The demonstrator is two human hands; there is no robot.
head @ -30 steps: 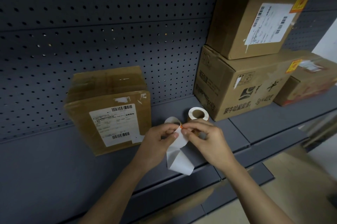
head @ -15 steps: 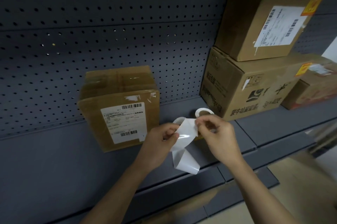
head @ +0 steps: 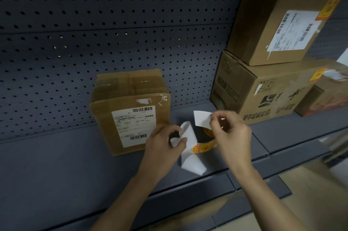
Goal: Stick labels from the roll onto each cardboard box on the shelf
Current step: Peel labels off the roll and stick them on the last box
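My left hand (head: 165, 142) pinches the white backing strip (head: 190, 153) that trails from the label roll (head: 204, 144), whose orange and yellow labels show between my hands. My right hand (head: 230, 132) holds a peeled label (head: 201, 120) by its edge, white back toward me, lifted clear of the strip. A small cardboard box (head: 130, 112) with a white shipping label stands just left of my left hand. At the right, a large printed box (head: 263, 93) carries another box (head: 278, 25), each with an orange sticker at its upper right corner.
The grey metal shelf (head: 56, 165) runs along a perforated back panel (head: 113, 33). A further box (head: 323, 99) stands at the far right. A lower shelf edge and pale floor show at the bottom right.
My right hand has pulled a label off the backing strip and lifted it up and to the right. The view has shifted left, so the boxes sit further right.
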